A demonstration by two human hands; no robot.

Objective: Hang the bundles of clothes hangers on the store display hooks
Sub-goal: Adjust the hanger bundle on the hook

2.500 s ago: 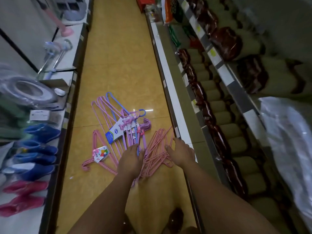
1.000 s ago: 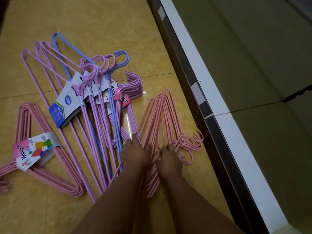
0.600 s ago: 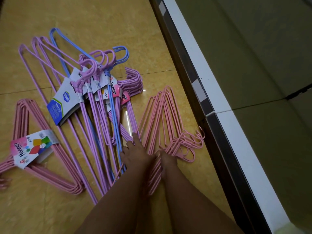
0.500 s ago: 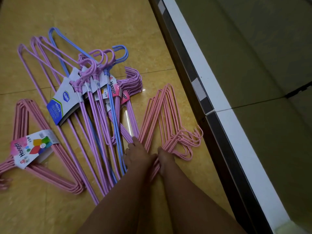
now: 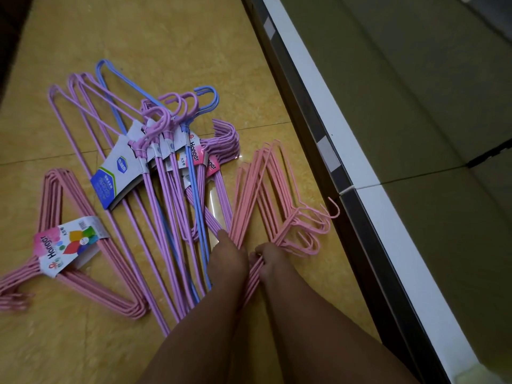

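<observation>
Our left hand point(image 5: 227, 257) and right hand point(image 5: 270, 259) sit side by side low on the yellow floor point(image 5: 166, 31), both on the loose pink hangers point(image 5: 266, 189). The right hand's fingers curl round the gathered wires at the near end of that bunch, gripping them. The left hand lies on the same bunch just to the left, its fingers bent down over the wires; we see only its back, so we cannot tell whether it truly grips or merely presses. The pink hangers fan out ahead of both hands, and their hooks splay to the right of the right hand, one hook tip just beside the dark shelf base point(image 5: 360, 217).

Directly left of the left hand and ahead of it lies the purple bundle point(image 5: 166, 195), long wires with a few blue hangers point(image 5: 198, 195) among them, their hooks pointing away from us and card labels point(image 5: 119, 173) wrapped at the necks. Its near ends pass under our left forearm. Further left, well apart from both hands, a labelled pink bundle point(image 5: 69, 267) lies flat, its hooks at the left edge of view. To the right of the right hand runs the white shelf edge point(image 5: 360, 173).
</observation>
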